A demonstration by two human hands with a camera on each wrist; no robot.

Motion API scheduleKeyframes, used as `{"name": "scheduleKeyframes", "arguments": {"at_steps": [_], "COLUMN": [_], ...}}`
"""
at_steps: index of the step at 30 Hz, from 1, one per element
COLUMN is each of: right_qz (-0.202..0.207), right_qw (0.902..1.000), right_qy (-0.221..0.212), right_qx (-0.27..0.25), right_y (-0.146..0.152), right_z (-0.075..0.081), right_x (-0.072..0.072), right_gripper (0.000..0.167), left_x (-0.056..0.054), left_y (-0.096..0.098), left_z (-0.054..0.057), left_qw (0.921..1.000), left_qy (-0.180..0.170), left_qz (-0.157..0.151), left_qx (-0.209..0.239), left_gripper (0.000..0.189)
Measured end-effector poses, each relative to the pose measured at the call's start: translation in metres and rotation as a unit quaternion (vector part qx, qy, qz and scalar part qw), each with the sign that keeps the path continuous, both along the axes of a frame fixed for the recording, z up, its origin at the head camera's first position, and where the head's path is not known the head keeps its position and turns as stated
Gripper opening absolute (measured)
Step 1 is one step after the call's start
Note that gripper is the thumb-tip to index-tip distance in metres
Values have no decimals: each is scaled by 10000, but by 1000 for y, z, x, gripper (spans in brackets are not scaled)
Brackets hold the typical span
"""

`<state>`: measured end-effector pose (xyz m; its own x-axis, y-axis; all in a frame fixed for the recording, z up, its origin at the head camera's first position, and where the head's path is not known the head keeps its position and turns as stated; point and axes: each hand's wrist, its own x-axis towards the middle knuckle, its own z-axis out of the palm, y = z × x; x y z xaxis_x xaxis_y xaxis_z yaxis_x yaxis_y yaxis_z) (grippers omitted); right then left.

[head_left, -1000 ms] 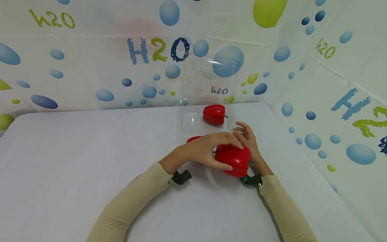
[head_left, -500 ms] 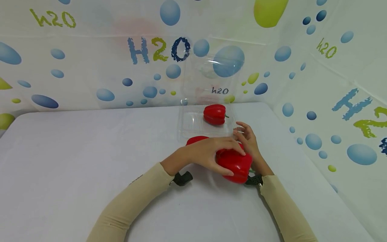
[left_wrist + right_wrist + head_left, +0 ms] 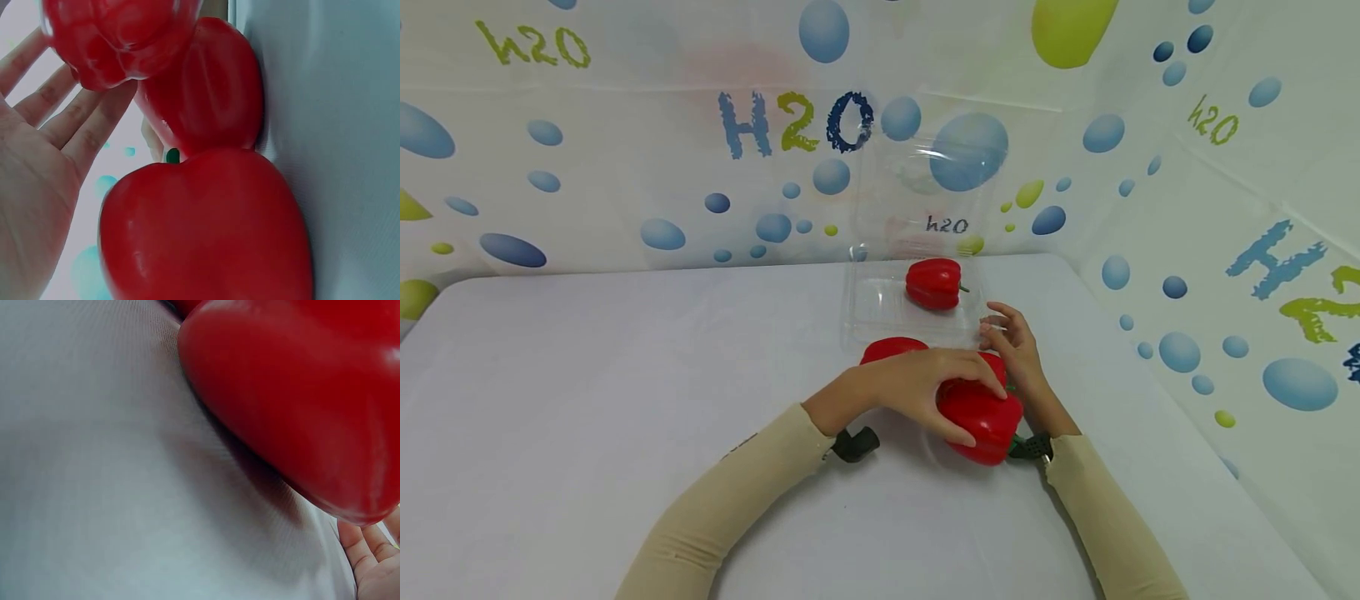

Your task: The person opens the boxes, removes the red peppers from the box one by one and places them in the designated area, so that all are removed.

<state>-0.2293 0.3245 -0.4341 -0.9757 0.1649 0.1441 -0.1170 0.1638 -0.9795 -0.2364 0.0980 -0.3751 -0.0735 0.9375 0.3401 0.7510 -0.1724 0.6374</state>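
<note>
With its thumb and fingers spread around it, my left hand [image 3: 917,382] grips a red bell pepper [image 3: 983,421] in the head view. Two more red peppers lie partly hidden behind that hand: one [image 3: 891,347] to its left and another [image 3: 995,364] beyond the gripped one. A fourth pepper [image 3: 934,284] lies in a clear plastic container [image 3: 871,312] with its lid raised. At the container's right front edge, my right hand [image 3: 1017,346] holds the rim between thumb and fingers. In the right wrist view, a pepper [image 3: 300,406] covers part of that hand.
A white cloth covers the table [image 3: 625,400]. A printed curtain [image 3: 662,167] hangs behind it, with the transparent lid [image 3: 917,196] standing upright before it. Dark wrist cameras sit under both sleeves.
The bell pepper in my left hand has moved slightly toward the front, showing more of the pepper behind it. My right hand stays where it was.
</note>
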Motion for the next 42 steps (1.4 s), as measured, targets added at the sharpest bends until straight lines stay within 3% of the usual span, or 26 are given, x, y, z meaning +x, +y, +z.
{"name": "scheduleKeyframes", "arguments": {"at_steps": [11, 19, 28, 42], "right_qz": [26, 42, -6, -29], "right_qw": [9995, 9996, 9996, 9998], "right_qy": [-141, 208, 288, 195], "right_qx": [277, 195, 70, 48], "right_y": [1, 1, 1, 0], "right_z": [-1, -1, -2, -2], "right_x": [1, 0, -1, 0], "right_gripper": [50, 46, 45, 46], "left_x": [4, 6, 4, 3], "left_y": [2, 0, 0, -1], "left_z": [-3, -1, -4, -5], "left_qw": [9990, 9976, 9938, 9952], "left_qy": [60, -9, -208, -118], "left_qz": [-98, -97, -211, -211], "left_qx": [-422, -687, -1071, -944], "left_gripper": [58, 58, 59, 58]}}
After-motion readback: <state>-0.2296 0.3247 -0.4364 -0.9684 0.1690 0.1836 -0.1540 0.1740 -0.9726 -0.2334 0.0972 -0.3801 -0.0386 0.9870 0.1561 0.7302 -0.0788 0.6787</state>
